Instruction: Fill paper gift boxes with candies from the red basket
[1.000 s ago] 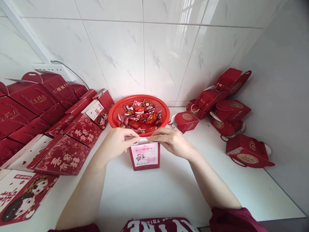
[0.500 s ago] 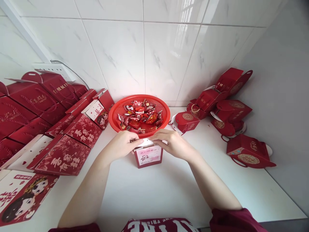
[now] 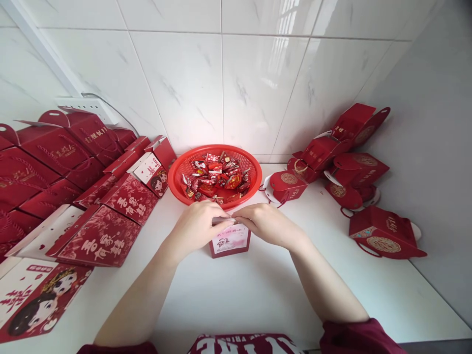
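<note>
A small red gift box (image 3: 231, 242) with a pink-and-white printed front stands upright on the white table, just in front of the basket. At its top left edge, my left hand (image 3: 202, 223) is closed, thumb and fingers pinching the top flap. From the other side my right hand (image 3: 262, 223) curls over the top right edge, its fingertips meeting the left ones above the box. Part of the box's top is hidden under the fingers. Behind my hands sits a red plastic basket (image 3: 173, 184) holding several wrapped candies (image 3: 216, 171).
Red gift boxes and bags (image 3: 106, 236) are stacked along the left side. Several red lidded boxes (image 3: 383, 233) lie piled at the right, one (image 3: 285, 186) beside the basket. A power strip (image 3: 88, 109) with a cable is by the tiled wall (image 3: 184, 88).
My hands have pressed the white top flap down and over the box's opening, and the fingertips have come together. The view has shifted slightly.
</note>
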Tool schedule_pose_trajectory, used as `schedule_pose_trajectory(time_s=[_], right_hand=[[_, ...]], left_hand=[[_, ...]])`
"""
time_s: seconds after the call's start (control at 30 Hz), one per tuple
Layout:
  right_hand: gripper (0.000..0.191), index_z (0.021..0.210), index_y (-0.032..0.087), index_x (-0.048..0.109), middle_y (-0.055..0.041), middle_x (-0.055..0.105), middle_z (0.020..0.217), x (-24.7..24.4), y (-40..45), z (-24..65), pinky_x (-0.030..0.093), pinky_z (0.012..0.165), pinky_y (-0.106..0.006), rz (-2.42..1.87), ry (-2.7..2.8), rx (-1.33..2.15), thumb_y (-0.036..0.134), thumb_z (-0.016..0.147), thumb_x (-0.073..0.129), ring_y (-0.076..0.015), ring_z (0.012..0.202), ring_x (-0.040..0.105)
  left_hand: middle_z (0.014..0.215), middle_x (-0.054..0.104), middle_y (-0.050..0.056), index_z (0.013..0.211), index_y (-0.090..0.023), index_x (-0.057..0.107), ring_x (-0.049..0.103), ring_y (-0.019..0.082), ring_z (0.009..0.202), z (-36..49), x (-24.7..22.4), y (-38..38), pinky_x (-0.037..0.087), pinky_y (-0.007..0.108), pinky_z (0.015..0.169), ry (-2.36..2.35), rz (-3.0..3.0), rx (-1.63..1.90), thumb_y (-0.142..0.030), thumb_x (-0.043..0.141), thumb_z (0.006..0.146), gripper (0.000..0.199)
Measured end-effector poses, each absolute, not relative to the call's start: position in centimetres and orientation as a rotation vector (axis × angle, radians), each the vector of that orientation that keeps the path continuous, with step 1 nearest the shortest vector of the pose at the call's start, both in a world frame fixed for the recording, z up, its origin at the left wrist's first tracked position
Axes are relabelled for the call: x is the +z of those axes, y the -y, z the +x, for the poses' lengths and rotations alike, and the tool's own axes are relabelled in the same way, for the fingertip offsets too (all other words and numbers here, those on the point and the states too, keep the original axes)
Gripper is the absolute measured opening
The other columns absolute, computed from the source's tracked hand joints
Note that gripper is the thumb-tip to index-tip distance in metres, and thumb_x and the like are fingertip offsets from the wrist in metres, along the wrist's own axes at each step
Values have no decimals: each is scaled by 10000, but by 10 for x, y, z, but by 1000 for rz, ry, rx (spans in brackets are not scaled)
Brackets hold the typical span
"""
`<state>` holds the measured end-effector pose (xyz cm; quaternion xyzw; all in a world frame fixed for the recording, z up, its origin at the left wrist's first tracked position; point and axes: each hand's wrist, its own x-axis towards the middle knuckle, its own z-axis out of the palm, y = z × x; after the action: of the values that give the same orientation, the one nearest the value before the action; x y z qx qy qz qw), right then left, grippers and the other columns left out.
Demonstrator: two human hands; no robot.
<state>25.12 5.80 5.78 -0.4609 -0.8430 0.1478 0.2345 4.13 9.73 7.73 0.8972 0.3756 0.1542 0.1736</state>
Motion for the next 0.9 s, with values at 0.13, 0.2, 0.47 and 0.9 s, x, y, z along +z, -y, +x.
schedule_pose_trajectory(time_s=[0.13,0.2,0.47,0.9], right_hand=[[279,904,213,701,-31,680,693,55,-59,250,354,543,-262,-1322,2357,349,237,1004,442,-145,561,562],[279,881,205,687,-19,651,647,54,-59,250,322,516,-260,-1339,2386,320,225,1001,436,-133,514,514],[251,838,208,679,-24,665,661,54,-58,250,345,538,-255,-1373,2306,391,286,980,488,-141,547,549],[310,1094,254,691,-4,747,906,59,-59,266,487,671,-274,-1405,2177,734,148,828,571,-170,745,658]], left_hand=[[749,722,40,864,-232,755,638,191,704,45,77,-94,418,274,642,-1133,2483,336,-387,514,933,295],[676,689,31,787,-207,722,601,167,624,46,77,-92,362,260,583,-1151,2503,302,-351,484,945,320],[705,702,29,798,-205,688,601,159,612,55,74,-87,297,264,557,-1235,2584,330,-313,459,949,294],[1039,733,-27,1210,-304,659,659,153,775,32,84,-100,466,228,701,-940,2314,233,-126,515,762,503]])
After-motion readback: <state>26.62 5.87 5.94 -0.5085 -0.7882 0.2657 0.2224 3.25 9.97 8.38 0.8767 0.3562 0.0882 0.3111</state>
